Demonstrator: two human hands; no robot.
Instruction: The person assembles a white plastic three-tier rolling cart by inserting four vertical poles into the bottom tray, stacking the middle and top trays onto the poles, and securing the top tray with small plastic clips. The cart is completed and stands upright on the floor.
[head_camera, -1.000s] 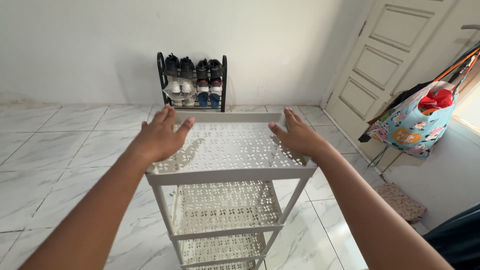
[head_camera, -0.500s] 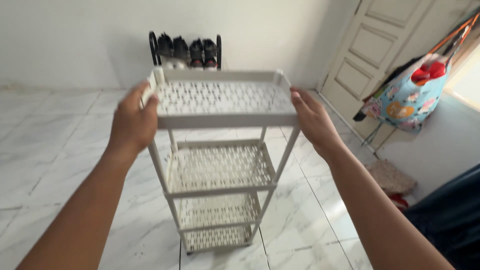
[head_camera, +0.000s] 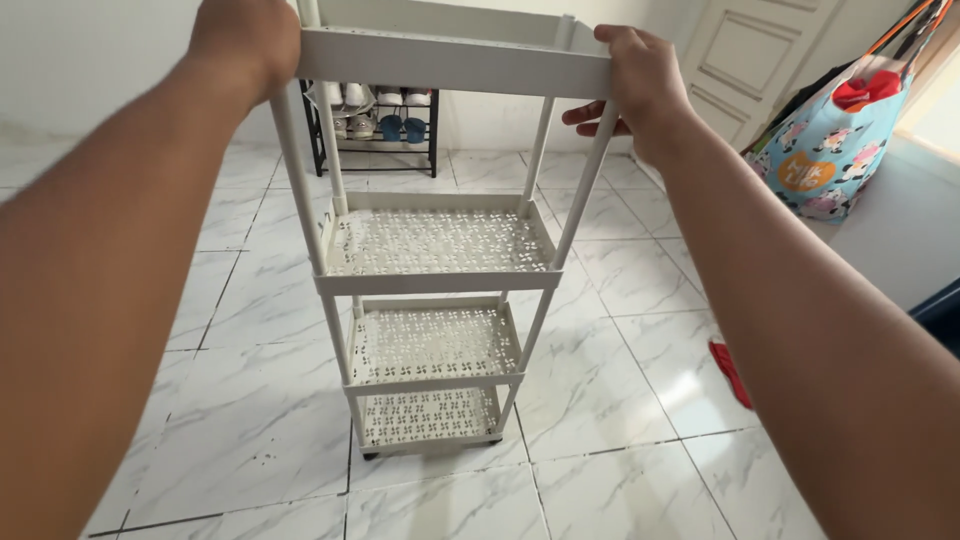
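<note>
A white plastic rack (head_camera: 440, 280) with several perforated shelves hangs in front of me, lifted and tilted so its base swings away over the marble floor. My left hand (head_camera: 245, 40) grips the left end of the top shelf (head_camera: 455, 62). My right hand (head_camera: 640, 80) clasps the right end of that same shelf, fingers curled round its corner post. Small wheels show under the lowest shelf (head_camera: 428, 418).
A black shoe rack (head_camera: 375, 120) with several pairs stands against the far white wall. A white panelled door (head_camera: 750, 55) is at the right. A colourful patterned bag (head_camera: 835, 150) hangs beside it. A red object (head_camera: 730, 372) lies on the floor tiles.
The rack has come up from the floor and closer to me. Both hands went from resting flat on the top shelf to gripping its ends, now high in view.
</note>
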